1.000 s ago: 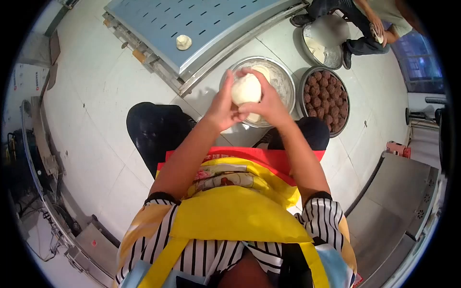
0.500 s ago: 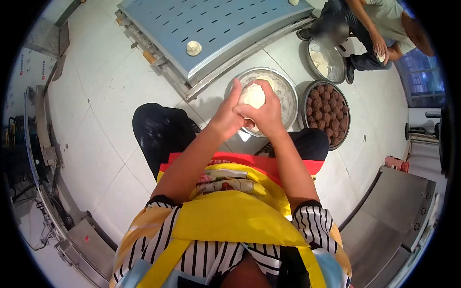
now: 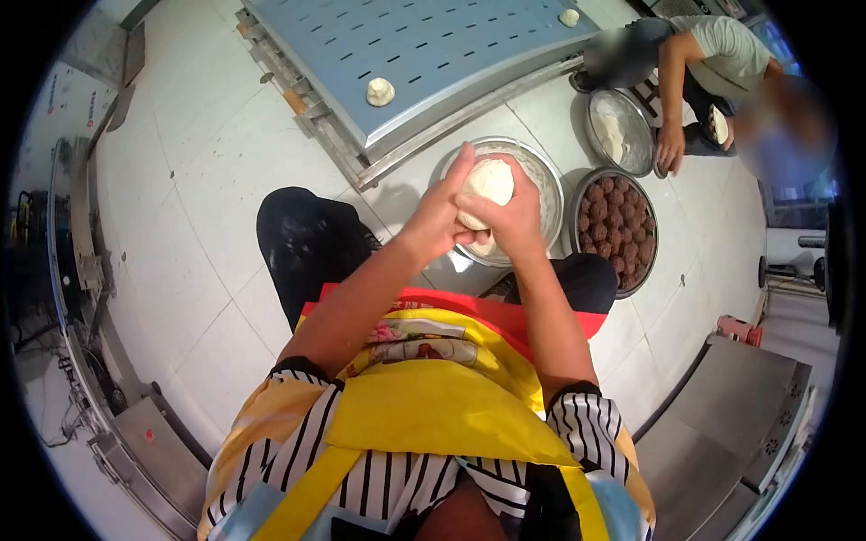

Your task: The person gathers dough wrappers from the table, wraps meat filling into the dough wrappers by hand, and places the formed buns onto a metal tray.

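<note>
A pale, rounded ball of dough point(image 3: 488, 183) is cupped between both hands above a metal bowl point(image 3: 550, 185). My left hand point(image 3: 435, 215) is closed round its left side, with the thumb pointing up. My right hand point(image 3: 516, 213) wraps the right side, and its thumb lies across the dough's lower front. Some fingers of both hands are hidden under the ball. More pale dough shows in the bowl beneath my hands.
A slotted blue-grey metal tray point(image 3: 433, 45) carries a small dough piece point(image 3: 381, 91) and another point(image 3: 569, 17). To the right stand a round pan of dark brown balls point(image 3: 616, 221) and a bowl with dough point(image 3: 622, 135). A co-worker point(image 3: 713, 68) sits beyond, holding dough.
Both hands still hold the dough, which is turned slightly and looks taller. The co-worker's hand has reached down toward the far bowl. The whole view has shifted a little.
</note>
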`<state>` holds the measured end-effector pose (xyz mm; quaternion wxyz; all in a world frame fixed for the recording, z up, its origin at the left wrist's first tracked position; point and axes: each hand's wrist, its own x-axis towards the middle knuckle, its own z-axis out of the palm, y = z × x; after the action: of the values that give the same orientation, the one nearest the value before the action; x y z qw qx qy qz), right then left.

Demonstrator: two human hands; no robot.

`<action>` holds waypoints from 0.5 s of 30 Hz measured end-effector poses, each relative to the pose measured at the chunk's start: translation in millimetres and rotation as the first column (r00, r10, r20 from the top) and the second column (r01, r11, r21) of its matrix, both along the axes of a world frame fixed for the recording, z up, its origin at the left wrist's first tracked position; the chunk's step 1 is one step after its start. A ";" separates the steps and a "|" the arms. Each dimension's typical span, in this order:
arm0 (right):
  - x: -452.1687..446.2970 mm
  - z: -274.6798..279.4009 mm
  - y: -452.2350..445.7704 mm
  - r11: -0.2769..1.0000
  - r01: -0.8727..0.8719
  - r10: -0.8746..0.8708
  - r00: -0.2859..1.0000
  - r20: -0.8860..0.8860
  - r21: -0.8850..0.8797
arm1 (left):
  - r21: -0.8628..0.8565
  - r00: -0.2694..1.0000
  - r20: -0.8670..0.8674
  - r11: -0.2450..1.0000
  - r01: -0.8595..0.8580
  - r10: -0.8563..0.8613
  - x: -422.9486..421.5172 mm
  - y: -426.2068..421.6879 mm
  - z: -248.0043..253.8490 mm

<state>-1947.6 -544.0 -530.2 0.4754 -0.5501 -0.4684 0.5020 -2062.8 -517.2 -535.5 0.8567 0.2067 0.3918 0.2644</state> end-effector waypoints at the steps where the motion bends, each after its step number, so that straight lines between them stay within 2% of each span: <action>1: -3.5 2.7 1.2 0.996 0.069 -0.066 0.996 0.057 -0.050 | 0.010 0.997 0.066 0.999 -0.051 0.050 2.3 0.2 -3.7; 2: -2.5 -15.9 7.0 0.984 0.074 -0.122 0.945 0.305 0.165 | 0.015 0.987 0.129 0.995 -0.097 0.094 3.7 -0.2 -12.8; 3: 2.6 -16.1 7.1 0.989 0.021 -0.056 0.971 0.234 0.150 | 0.014 0.973 0.191 0.991 -0.136 0.131 4.2 -0.7 -21.0; 4: 4.8 -3.3 7.7 0.990 -0.034 0.011 0.986 0.164 0.138 | 0.047 0.945 0.327 0.999 -0.011 -0.005 -1.9 4.0 -28.4; 6: 7.0 1.0 5.7 0.990 -0.094 0.088 0.994 0.059 0.106 | 0.155 0.783 0.563 0.965 0.212 -0.263 -18.4 15.1 -40.1; 8: 8.6 -5.6 5.5 0.993 -0.093 0.094 0.995 -0.013 0.076 | 0.070 0.958 0.272 0.995 0.076 -0.092 -5.8 4.7 -18.0; 9: 6.6 -6.5 5.0 0.994 -0.059 0.048 0.991 0.121 0.091 | 0.043 0.994 0.106 0.999 -0.007 0.002 -2.3 0.7 -10.4; 11: 0.3 -7.8 5.0 0.990 0.003 -0.056 0.927 0.370 0.142 | 0.055 0.985 0.166 0.997 -0.049 0.039 -5.6 3.2 -16.3; 13: 1.8 -1.4 3.4 0.982 -0.094 0.067 0.984 0.164 0.164 | 0.042 0.969 0.239 0.997 -0.071 0.059 -5.1 -1.3 -16.3; 14: 3.3 0.7 3.5 0.972 -0.143 0.134 0.989 0.062 0.187 | 0.105 0.948 0.298 0.991 0.085 -0.113 -15.7 3.1 -18.3; 15: 3.4 0.0 2.2 0.981 -0.128 0.125 0.992 0.030 0.143 | 0.088 0.965 0.245 0.993 0.073 -0.093 -14.8 2.6 -16.2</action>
<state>-1944.1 -541.7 -530.2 0.4762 -0.4884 -0.5428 0.4900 -2077.6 -514.6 -551.7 0.9006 0.2216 0.2615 0.2673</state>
